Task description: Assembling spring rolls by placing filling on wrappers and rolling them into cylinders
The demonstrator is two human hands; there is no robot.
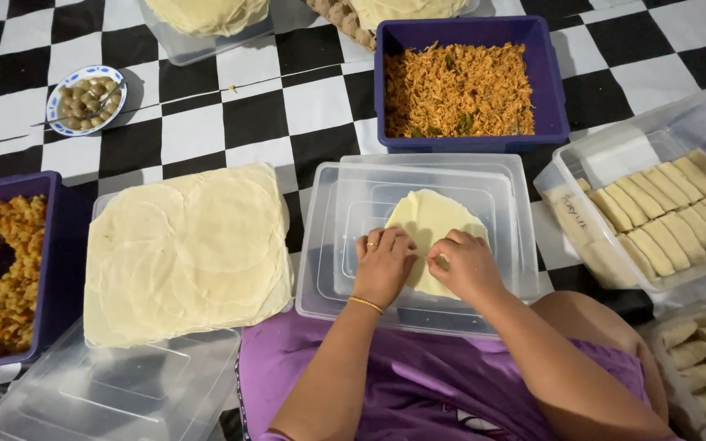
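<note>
Both hands rest side by side on one round pale wrapper (433,224), which lies flat on an upturned clear lid (328,245) in front of the person. The left hand (383,263) presses its curled fingers onto the wrapper's near-left edge; the right hand (466,263) pinches the near edge, fingers closed on the dough.

There are two purple tubs: one (549,82) beyond the lid holds shredded orange-brown filling, the other (55,269) at far left holds a chunkier orange filling. One stack of wrappers (185,253) sits on a clear container left of the lid, with another clear lid (116,392) just below it. Two more wrapper piles show at the top edge, partly cut off.

One clear box (696,122) at right holds a row of about nine finished rolls; a second box (672,384) at the lower right corner holds more, partly out of view. One small blue-rimmed bowl (57,88) of round pale balls stands at top left on the checked black-and-white cloth (247,114)
</note>
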